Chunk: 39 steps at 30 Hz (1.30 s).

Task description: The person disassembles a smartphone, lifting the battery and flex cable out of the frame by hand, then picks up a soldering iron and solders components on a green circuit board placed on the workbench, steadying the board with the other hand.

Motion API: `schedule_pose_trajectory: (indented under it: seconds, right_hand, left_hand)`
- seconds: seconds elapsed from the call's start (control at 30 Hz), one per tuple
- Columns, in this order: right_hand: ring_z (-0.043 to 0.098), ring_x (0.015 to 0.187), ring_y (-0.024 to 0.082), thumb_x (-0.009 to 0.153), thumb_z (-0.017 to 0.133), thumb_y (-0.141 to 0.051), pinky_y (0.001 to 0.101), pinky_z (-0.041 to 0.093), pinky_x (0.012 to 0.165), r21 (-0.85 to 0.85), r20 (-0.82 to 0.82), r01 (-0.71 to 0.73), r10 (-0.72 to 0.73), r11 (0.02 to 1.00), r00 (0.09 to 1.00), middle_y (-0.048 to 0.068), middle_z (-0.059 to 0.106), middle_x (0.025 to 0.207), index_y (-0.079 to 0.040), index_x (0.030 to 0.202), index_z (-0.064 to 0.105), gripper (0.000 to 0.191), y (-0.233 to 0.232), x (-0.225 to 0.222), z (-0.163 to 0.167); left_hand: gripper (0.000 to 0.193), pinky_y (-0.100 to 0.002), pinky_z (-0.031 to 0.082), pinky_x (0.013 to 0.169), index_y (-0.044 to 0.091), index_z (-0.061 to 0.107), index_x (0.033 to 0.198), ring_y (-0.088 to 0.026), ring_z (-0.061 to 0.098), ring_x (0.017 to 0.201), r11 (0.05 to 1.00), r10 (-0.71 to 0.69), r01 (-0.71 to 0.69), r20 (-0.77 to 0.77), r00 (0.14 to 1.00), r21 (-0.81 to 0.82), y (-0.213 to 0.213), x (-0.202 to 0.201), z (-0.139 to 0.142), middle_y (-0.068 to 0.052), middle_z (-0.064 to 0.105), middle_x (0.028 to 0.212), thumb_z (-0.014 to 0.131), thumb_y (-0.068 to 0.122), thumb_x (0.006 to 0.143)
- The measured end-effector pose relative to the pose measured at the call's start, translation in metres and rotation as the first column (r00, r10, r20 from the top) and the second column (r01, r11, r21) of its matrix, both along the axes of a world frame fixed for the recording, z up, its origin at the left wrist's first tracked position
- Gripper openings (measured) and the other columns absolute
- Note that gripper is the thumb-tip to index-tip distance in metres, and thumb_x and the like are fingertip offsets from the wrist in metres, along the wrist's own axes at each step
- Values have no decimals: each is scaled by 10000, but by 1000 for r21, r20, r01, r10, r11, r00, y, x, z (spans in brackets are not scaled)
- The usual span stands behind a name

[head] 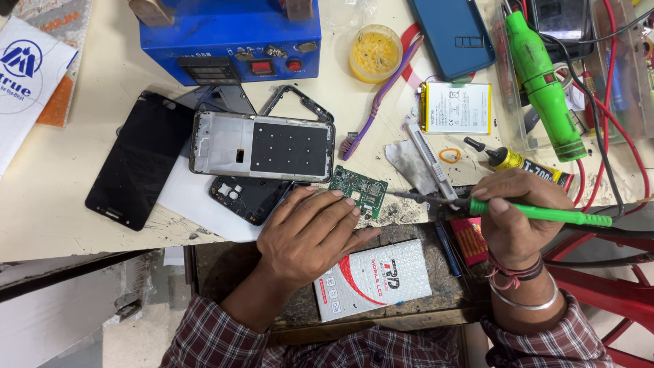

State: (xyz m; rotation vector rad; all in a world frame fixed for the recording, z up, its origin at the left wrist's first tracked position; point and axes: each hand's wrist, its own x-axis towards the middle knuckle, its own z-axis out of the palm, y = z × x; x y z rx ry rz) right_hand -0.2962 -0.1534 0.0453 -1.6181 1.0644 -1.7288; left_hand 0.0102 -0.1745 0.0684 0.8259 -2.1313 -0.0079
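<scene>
My left hand [310, 232] lies flat near the bench's front edge, its fingertips pressing on a small green circuit board [361, 189]. My right hand [514, 215] grips a green-handled soldering iron [545, 213] like a pen. Its dark metal tip [402, 195] points left and reaches the board's right edge. A phone frame [262, 145] with a black pad lies just behind the board. A black back cover [248, 197] sits under it, and a black screen panel [139, 160] lies to the left.
A blue bench machine [231, 37] stands at the back. Nearby lie a yellow paste jar [375, 53], purple brush [381, 95], phone battery [456, 107], glue tube [518, 162], green hot-air tool [541, 82], red wires, and a bubble-wrapped packet [371, 279] by my wrists.
</scene>
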Motion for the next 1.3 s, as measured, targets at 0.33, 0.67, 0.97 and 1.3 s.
schedule_pose_trajectory:
  seconds: [0.33,0.67,0.97,1.3]
  right_hand:
    - [645,617,214,911,658,-148,284,537,603,19,-38,-6,6,1000,999,163,662,744,85,829,643,247,1,0,3]
    - [646,625,207,934,655,-157,283,540,607,20,-77,3,-1,1000,997,158,661,746,70,866,639,237,1,1,4]
    - [643,627,210,925,651,-150,285,535,613,17,-43,-12,13,1000,999,165,666,760,75,851,642,237,0,2,4]
    - [646,647,220,914,644,-130,288,539,619,30,-52,-8,9,1000,999,170,671,778,81,847,639,221,2,0,4]
  left_hand:
    - [281,-417,584,928,95,787,871,-196,738,990,1000,4,-4,-3,1000,-4,0,-1,-2,-36,777,952,894,355,871]
    - [282,-418,583,929,92,790,882,-200,740,988,1000,-2,2,5,1000,-5,-1,0,-2,-41,779,959,890,355,867]
    - [283,-417,584,922,85,787,877,-202,741,981,1000,-2,2,2,1000,-4,0,0,2,-42,776,955,893,348,865]
    - [285,-409,588,910,89,785,874,-198,737,976,1000,-3,3,-3,1000,-16,-1,-1,0,-43,776,954,897,352,865]
